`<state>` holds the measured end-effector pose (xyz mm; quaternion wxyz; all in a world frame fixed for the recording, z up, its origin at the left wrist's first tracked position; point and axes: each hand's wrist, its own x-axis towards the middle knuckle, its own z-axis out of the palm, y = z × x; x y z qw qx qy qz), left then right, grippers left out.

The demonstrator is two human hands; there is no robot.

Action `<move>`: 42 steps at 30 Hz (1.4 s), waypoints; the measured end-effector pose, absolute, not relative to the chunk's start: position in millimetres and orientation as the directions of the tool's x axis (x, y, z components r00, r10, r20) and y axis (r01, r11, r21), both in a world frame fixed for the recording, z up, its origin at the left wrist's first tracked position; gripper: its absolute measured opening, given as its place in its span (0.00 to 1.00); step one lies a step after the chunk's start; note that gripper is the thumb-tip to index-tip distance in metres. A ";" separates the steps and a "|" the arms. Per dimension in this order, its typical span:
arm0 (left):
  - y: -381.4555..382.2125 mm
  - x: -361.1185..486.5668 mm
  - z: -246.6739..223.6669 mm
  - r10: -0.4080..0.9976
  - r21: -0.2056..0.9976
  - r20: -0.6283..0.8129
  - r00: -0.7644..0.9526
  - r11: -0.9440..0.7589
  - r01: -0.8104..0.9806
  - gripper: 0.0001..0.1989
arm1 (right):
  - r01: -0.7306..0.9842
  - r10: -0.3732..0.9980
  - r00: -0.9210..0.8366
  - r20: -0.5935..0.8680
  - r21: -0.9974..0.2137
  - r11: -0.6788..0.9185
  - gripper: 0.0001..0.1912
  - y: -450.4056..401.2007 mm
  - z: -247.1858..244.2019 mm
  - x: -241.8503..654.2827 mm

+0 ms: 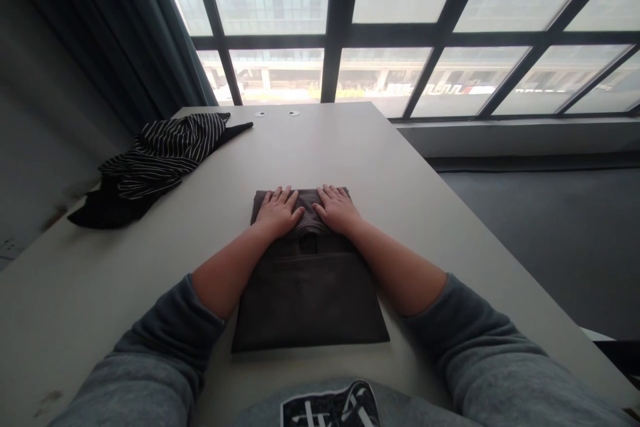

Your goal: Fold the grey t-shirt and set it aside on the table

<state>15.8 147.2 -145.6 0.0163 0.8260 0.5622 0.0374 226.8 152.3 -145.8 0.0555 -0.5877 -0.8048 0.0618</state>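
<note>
A dark grey-brown garment [310,303], folded into a flat shape with straight edges, lies on the white table in front of me. Its far end is doubled over, and a collar-like curve shows near the middle; which kind of garment it is, I cannot tell. My left hand [278,212] rests flat on the far left part of the cloth, fingers spread and pointing away. On the far right part lies my right hand [337,208], also flat with spread fingers. A narrow strip of cloth shows between the two thumbs. Neither hand grips anything.
The white table [425,247] reaches toward large dark-framed windows. A heap of black and white-striped clothing [165,157] lies along its left edge. Two small round fittings [294,113] sit at the far end. A dark curtain [115,20] hangs at the left.
</note>
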 end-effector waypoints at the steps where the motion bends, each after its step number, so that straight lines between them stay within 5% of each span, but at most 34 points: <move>1: 148.0 14.7 -145.0 0.932 0.071 0.048 0.360 -0.363 0.929 0.35 | 0.939 0.953 -0.302 0.013 -0.167 0.300 0.37 152.3 -144.3 227.0; 8: 162.7 -18.8 -145.4 0.985 0.152 0.033 0.171 -0.174 0.973 0.32 | 0.966 0.982 -0.184 -0.049 -0.196 0.171 0.35 152.1 -138.8 242.0; 13: 158.4 -45.3 -138.0 0.973 0.105 0.061 0.223 -0.229 0.968 0.32 | 0.974 0.986 -0.161 -0.051 -0.171 0.150 0.36 145.9 -133.1 257.9; 16: 142.3 -38.4 -134.9 0.884 0.066 0.168 0.435 -0.451 0.890 0.32 | 0.956 0.964 -0.258 0.068 -0.124 0.265 0.37 132.9 -124.3 257.9; 19: 123.8 -18.1 -140.3 0.785 0.094 0.126 0.607 -0.618 0.780 0.33 | 0.886 0.891 -0.432 0.139 -0.119 0.448 0.36 118.4 -121.7 250.9; 24: 108.5 1.6 -144.4 0.776 0.092 -0.006 0.631 -0.628 0.773 0.33 | 0.834 0.851 -0.525 -0.015 -0.208 0.511 0.36 108.5 -131.4 246.0; 27: 97.6 -8.9 -130.3 0.743 0.157 -0.052 0.667 -0.653 0.741 0.30 | 0.792 0.834 -0.550 0.053 -0.284 0.540 0.32 99.5 -127.2 256.8; 34: -2.9 -65.3 -103.7 0.662 0.336 0.188 0.725 -0.737 0.586 0.29 | 0.599 0.722 -0.603 0.340 -0.405 0.691 0.20 -0.6 -101.4 294.2; 42: -80.3 -89.8 -125.6 0.660 0.301 0.224 0.717 -0.747 0.593 0.20 | 0.511 0.633 -0.748 0.199 -0.435 0.741 0.25 -70.7 -115.4 309.8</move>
